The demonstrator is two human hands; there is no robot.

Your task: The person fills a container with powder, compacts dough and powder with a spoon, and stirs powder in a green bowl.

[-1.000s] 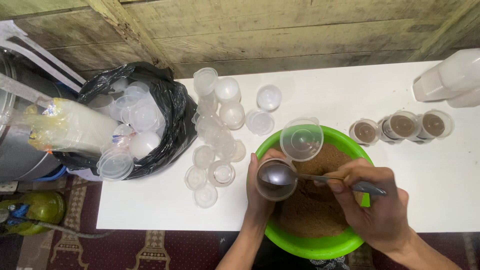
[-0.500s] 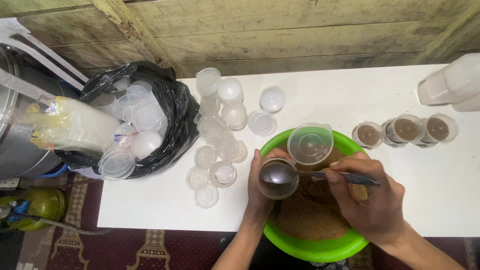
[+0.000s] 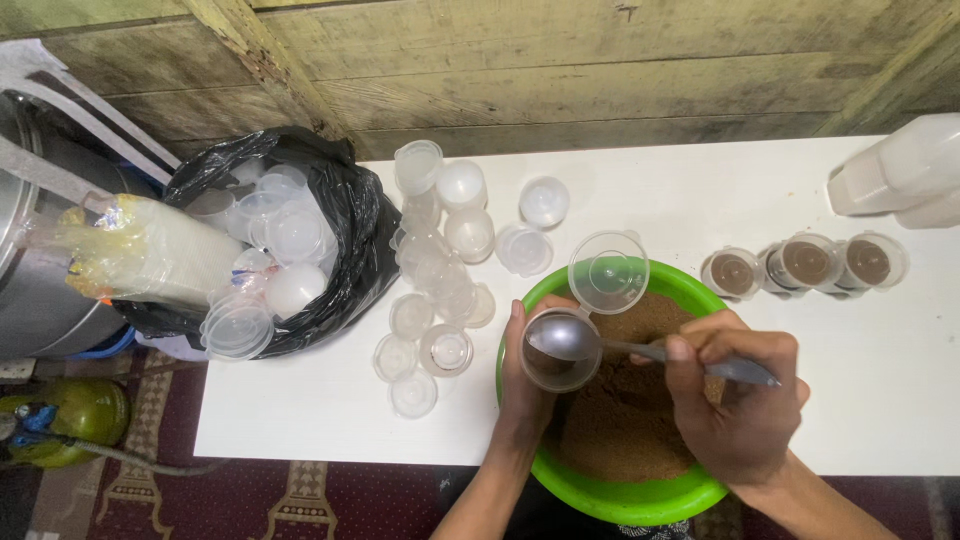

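My left hand (image 3: 524, 385) grips a small clear plastic cup (image 3: 556, 358) partly filled with brown powder, held over the left side of a green bowl (image 3: 640, 492). My right hand (image 3: 738, 394) holds a metal spoon (image 3: 566, 338) by its handle, with the spoon's bowl resting on the cup's mouth. The green bowl holds a heap of brown powder (image 3: 625, 420). A clear lid (image 3: 608, 271) lies on the bowl's far rim.
Three filled, lidded cups (image 3: 803, 264) stand in a row to the right. Several empty clear cups (image 3: 440, 270) lie scattered left of the bowl. A black bag (image 3: 345, 260) of cups sits at the white table's (image 3: 300, 420) left end. A white jug (image 3: 895, 178) is far right.
The spoon has come down onto the cup's mouth. Both hands and the cup stay over the bowl; the camera view shifted slightly.
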